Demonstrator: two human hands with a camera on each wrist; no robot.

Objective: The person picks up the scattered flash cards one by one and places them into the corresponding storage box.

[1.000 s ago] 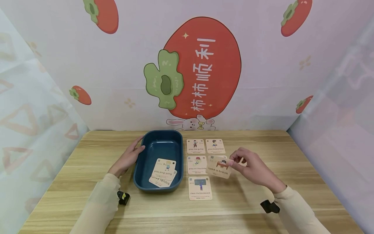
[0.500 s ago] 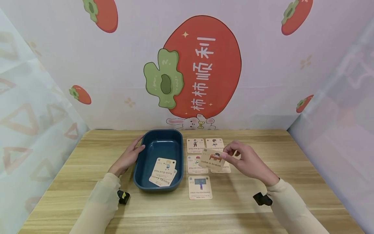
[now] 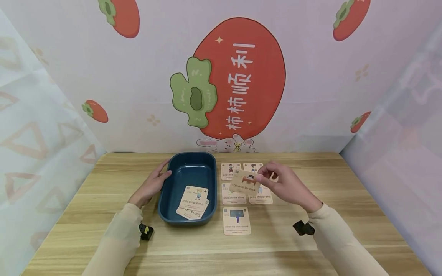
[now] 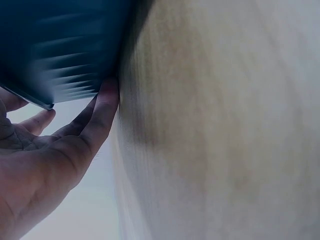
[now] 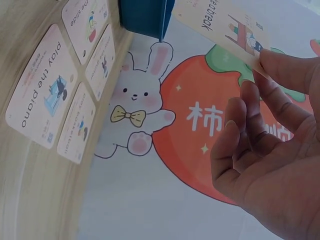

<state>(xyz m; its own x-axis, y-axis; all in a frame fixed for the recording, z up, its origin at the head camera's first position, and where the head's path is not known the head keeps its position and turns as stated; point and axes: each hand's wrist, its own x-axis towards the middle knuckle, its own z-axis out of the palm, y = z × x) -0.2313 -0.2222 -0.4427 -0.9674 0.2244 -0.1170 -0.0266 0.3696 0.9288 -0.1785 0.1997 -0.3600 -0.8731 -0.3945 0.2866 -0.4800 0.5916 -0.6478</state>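
The cream, round-cornered picture card printed "take a break" [image 3: 243, 182] has just slid leftward in the air, uncovering the cream "play the piano" card [image 3: 260, 197] lying below the right hand [image 3: 284, 188]. It now hangs tilted above the counter [image 3: 179, 247], nearer the deep, dark-blue oblong tray [image 3: 184, 174], so I'd judge this card is in mid-carry and not yet set down. The right hand pinches its near edge between thumb and forefinger, the other fingers bent loosely beneath, the forearm slanting in. Left of that hand, partly behind the carried card, lies the cream "play on the slide" card [image 3: 234, 197]; nearer the person lies the cream "clean the blackboard" card [image 3: 236, 222]. The left hand [image 3: 148, 188] hasn't shifted: unclenched, it rests its fingers against the tray's outer side, with the cream "play ping-pong" card [image 3: 194, 199] inside.
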